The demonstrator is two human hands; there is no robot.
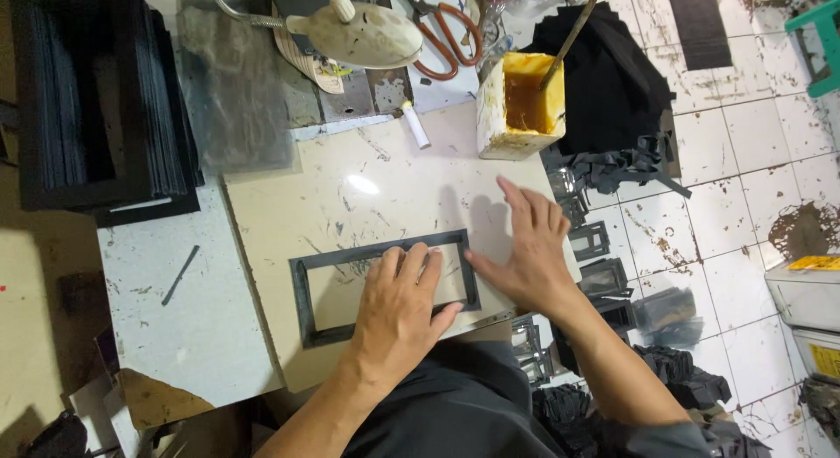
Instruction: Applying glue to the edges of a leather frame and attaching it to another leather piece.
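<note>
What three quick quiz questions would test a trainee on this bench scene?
1. True or false: the left hand lies flat on the dark rectangular frame.
2. What stands in the yellow-stained square glue pot: A a stick, B scissors, C a pen?
3. Where does the right hand rest?

Key: 1 true. 2 A. 3 On the cream work board, at the frame's right end.

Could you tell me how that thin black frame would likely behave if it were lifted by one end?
The frame looks thin and flat with narrow strips, so it would probably flex or sag. It seems light. The left hand presses it flat, suggesting it shifts easily on the smooth board.
</note>
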